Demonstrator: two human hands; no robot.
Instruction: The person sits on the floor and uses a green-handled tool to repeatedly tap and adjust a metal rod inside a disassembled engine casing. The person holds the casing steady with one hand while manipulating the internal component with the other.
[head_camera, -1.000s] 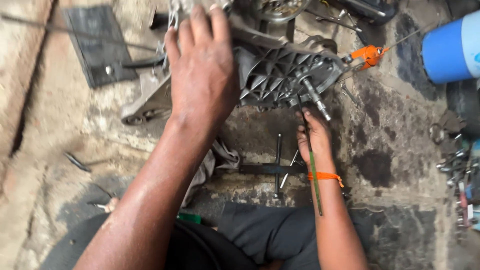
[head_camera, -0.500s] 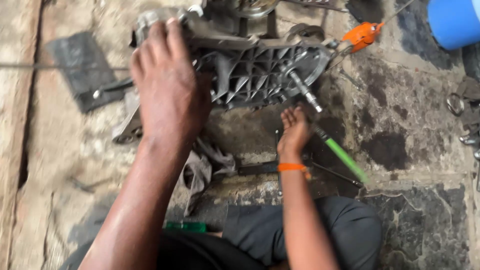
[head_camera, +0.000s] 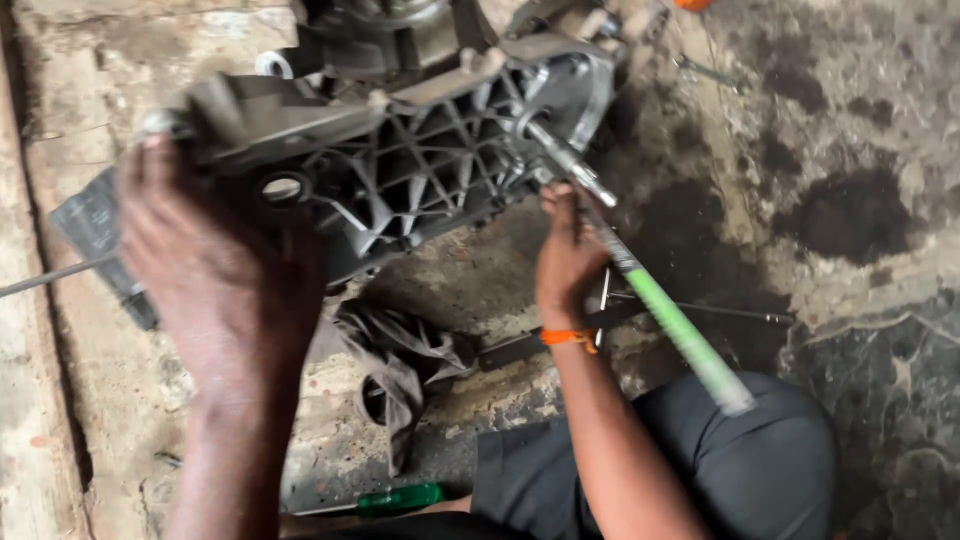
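Head view: left hand (head_camera: 225, 290) lies flat on the ribbed engine casing (head_camera: 400, 170); right hand's (head_camera: 568, 255) grip clasps the green-handled tool (head_camera: 680, 330) beside it.

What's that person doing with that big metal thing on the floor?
A person sits on a stained concrete floor working on a ribbed grey metal engine casing. The left hand presses on the casing's left end. The right hand holds a long tool with a green handle against a metal shaft that sticks out of the casing. A dirty rag and a green screwdriver lie nearby.
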